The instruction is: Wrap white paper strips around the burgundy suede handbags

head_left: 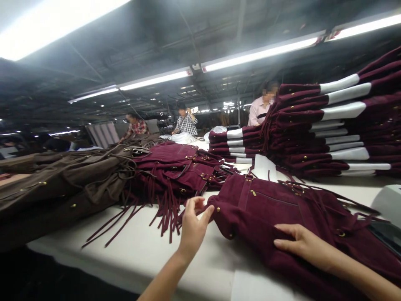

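Observation:
A maroon suede bag [266, 205] with brass studs, a zipped pocket and straps lies on the white table in front of me. My left hand [194, 228] pinches the bag's left corner beside a stud, thumb and fingers close together. On the near side of the same bag is my right hand [302, 246], its thumb and fingers gripping a fold of the suede. The fingertips are partly hidden by the material. Just beyond my left hand, a fringe [169, 217] hangs from a stack of maroon bags [175, 163].
Dark brown bags [62, 188] are heaped on the left. Tall piles of maroon bags with white wraps [341, 121] stand at the right. A dark object [387, 236] lies at the right edge. Several people work beyond the white table [150, 259].

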Available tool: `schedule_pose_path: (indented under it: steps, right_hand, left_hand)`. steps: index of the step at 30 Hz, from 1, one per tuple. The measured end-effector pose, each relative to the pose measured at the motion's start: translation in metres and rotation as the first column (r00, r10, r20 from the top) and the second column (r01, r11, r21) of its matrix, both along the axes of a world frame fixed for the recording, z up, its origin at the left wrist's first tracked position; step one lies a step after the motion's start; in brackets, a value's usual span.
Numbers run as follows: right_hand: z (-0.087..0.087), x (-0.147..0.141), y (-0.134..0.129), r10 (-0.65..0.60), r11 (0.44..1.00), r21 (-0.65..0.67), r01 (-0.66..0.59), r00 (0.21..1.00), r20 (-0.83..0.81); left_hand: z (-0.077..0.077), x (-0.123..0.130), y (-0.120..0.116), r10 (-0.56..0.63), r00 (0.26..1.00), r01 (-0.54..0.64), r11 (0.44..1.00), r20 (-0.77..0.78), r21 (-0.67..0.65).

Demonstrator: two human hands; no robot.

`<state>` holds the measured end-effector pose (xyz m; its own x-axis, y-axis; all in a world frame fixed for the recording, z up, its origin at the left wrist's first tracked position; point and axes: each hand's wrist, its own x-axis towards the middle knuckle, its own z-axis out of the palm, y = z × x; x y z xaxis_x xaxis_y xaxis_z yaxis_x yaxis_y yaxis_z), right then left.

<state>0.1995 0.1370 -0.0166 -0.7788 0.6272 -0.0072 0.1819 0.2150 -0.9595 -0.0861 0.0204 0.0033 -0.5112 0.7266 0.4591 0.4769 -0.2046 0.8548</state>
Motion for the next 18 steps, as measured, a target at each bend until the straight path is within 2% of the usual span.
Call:
schedule_pose_path:
  steps: [2, 4, 6, 9, 12, 14, 16, 18]
  right_hand:
    - [0.004, 0.000, 0.000, 0.067, 0.993, -0.097, -0.070, 0.997, -0.040]
    - [0.005, 0.000, 0.001, 0.099, 0.980, -0.165, -0.108, 0.993, -0.061]
    - [0.004, 0.001, 0.004, 0.123, 0.974, -0.188, -0.129, 0.991, -0.045]
    - [-0.002, 0.005, 0.008, 0.138, 0.979, -0.152, -0.134, 0.990, 0.015]
    - [-0.005, 0.007, 0.009, 0.126, 0.988, -0.098, -0.121, 0.991, 0.048]
    - [-0.005, 0.007, 0.008, 0.124, 0.991, -0.064, -0.121, 0.992, 0.039]
    - [-0.001, 0.009, 0.006, 0.115, 0.993, -0.028, -0.114, 0.993, 0.028]
    - [0.007, 0.014, 0.004, 0.083, 0.996, 0.032, -0.084, 0.996, 0.031]
  left_hand:
    - [-0.020, 0.003, -0.009, -0.184, 0.944, 0.198, 0.980, 0.274, -0.024]
    - [-0.033, 0.012, -0.010, -0.291, 0.845, 0.331, 0.944, 0.448, -0.012]
    - [-0.040, 0.021, -0.007, -0.310, 0.779, 0.339, 0.940, 0.546, 0.051]
    - [-0.045, 0.032, 0.000, -0.349, 0.680, 0.338, 0.930, 0.645, 0.147]
    - [-0.049, 0.044, 0.007, -0.407, 0.595, 0.387, 0.901, 0.693, 0.198]
    - [-0.048, 0.053, 0.013, -0.437, 0.551, 0.378, 0.890, 0.710, 0.254]
    - [-0.042, 0.056, 0.020, -0.455, 0.542, 0.342, 0.887, 0.707, 0.310]
    - [-0.031, 0.050, 0.021, -0.441, 0.591, 0.321, 0.897, 0.676, 0.304]
